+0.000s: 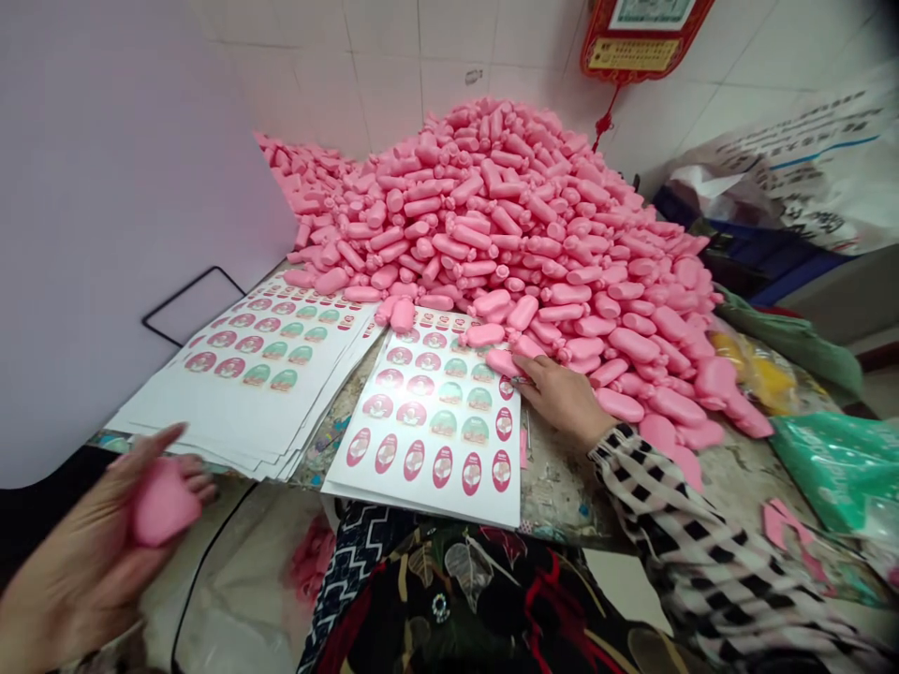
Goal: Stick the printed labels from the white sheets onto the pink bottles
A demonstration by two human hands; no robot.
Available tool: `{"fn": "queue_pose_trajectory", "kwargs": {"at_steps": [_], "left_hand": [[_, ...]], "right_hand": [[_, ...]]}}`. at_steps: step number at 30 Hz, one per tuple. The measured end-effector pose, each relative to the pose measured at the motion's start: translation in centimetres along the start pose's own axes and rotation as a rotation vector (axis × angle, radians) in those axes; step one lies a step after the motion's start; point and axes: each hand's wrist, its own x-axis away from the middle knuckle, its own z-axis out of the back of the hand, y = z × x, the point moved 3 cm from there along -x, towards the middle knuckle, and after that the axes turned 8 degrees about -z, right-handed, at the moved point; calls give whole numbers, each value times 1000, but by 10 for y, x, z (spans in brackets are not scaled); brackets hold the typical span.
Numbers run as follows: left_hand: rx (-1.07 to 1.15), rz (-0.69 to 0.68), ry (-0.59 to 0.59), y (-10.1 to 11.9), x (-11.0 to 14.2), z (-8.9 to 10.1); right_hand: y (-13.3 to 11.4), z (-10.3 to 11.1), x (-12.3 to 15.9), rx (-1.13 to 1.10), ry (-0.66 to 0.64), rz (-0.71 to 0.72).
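At the lower left, my left hand [105, 543] is closed around a pink bottle [163, 501], one rounded end showing past the fingers. My right hand [562, 398] reaches to the front of a large heap of pink bottles [506, 206]. Its fingertips are together at the end of one small pink bottle [501, 363]; part of the grip is hidden. That bottle lies over the upper right of a sticker sheet [428, 482] with pink and green oval labels. Left of it, a second stack of sticker sheets [217, 407] overlaps the table's front edge.
A pale panel [119, 234] stands at the left, a black wire loop [193, 304] beside it. To the right lie a green plastic bag [835, 463], yellow items in clear plastic [755, 370] and pink scraps [793, 534]. A red hanging [642, 51] is on the tiled wall.
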Motion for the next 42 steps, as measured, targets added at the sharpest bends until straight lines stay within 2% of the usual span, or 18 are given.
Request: {"fn": "queue_pose_trajectory", "kwargs": {"at_steps": [1,3,7,11,15,17,19,20,22,25,26,28,31,36,42], "left_hand": [[63,36,-176,-5,12,-15],[171,166,-397,-21,32,-43],[256,441,-674,-59,57,-96],[250,541,-771,-86,73,-138],[178,562,-783,-99,84,-158],[80,492,-829,-102,86,-162],[-104,335,-910,-104,88,-168],[-226,201,-946,-105,88,-172],[-513,-159,-989,-106,89,-184],[-913,-701,-1053,-112,94,-209],[-1008,-825,-1085,-115,96,-218],[-1123,-978,-1143,-123,98,-232],[-1233,-1038,-1189,-131,96,-246],[-1393,-1021,-1259,-132,90,-258],[-1448,-981,-1286,-126,88,-265]], "right_hand": [[1,-1,-1,-29,5,-3],[3,-2,0,-90,13,-25],[-10,-5,12,-194,27,-44],[-46,-9,22,-250,23,-43],[-70,-5,17,-367,-2,0],[-66,0,13,-428,8,28],[-48,3,10,-438,50,-19],[-36,3,8,-418,73,-61],[-12,0,6,-357,93,-121],[11,-7,5,-308,83,-132],[14,-10,5,-303,74,-124],[15,-13,5,-284,59,-110],[12,-14,5,-238,69,-99],[12,-11,0,-182,41,-89],[16,-6,-5,-208,-8,-27]]}}
